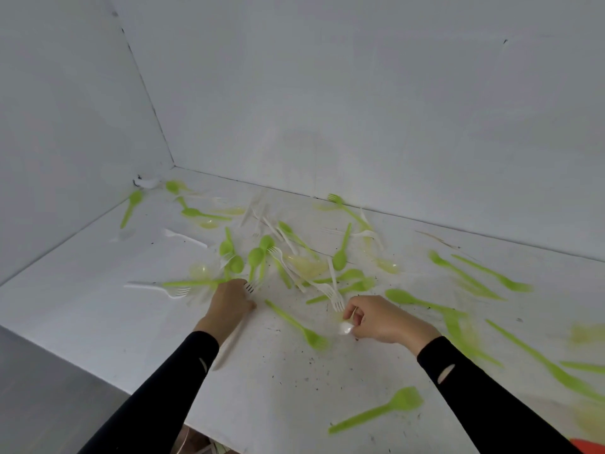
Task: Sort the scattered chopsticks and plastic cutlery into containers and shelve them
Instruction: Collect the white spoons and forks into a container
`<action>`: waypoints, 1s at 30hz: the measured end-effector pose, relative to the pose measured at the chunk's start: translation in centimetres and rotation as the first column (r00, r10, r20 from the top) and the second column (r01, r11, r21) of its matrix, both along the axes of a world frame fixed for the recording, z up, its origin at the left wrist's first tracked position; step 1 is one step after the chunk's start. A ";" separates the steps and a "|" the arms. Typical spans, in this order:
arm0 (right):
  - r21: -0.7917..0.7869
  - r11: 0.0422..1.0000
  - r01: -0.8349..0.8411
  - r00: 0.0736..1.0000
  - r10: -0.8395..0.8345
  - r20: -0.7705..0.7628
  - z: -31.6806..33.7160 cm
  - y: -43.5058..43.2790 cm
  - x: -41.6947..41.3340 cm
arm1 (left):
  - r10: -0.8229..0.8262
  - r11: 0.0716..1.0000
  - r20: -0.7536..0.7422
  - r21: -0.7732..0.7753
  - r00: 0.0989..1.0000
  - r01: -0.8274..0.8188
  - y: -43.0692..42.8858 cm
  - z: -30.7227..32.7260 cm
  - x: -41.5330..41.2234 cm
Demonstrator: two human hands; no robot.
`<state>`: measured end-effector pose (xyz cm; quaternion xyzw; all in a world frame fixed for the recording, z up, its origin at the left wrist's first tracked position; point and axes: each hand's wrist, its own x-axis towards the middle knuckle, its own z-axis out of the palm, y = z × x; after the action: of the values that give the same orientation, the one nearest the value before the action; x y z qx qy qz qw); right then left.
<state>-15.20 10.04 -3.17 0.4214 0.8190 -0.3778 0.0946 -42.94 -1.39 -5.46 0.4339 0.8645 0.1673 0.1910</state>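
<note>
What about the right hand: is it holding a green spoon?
No, the spoon pinched in the right hand is white.

Rightmost green cutlery [556,371] is blurred; an orange object [594,447] is cropped.

Table [98,322] closed off by left wall [65,126] and back wall [360,109], dense cutlery pile [288,260] across the middle, bare strip open at front left, green spoon [294,322] lying across the gap between left hand [229,303] and right hand [386,319] with its white spoon [345,328], green fork [376,409] near the front edge, green scatter [474,276] crowding the right.

Dim, flat, cool light; faint shadows; right edge motion-blurred; wide-angle bending at borders.
</note>
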 end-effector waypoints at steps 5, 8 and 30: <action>-0.219 0.974 -0.056 0.972 0.103 0.210 2.4 1.4 -0.2 | -0.026 0.995 -0.032 0.100 0.999 0.029 0.3 0.2 -0.1; -0.144 0.980 -0.137 0.939 0.175 0.296 3.4 2.6 -0.4 | -0.082 0.970 0.074 0.234 0.994 0.063 1.4 1.5 0.4; 0.240 0.956 0.171 0.978 -0.194 0.075 -2.5 3.4 -2.7 | -0.630 0.776 0.018 0.049 0.776 0.629 10.7 -0.2 6.6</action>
<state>-17.92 13.47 -5.69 0.5212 0.8096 -0.2655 0.0493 -36.34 9.31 -5.65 0.6986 0.6630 0.1183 0.2415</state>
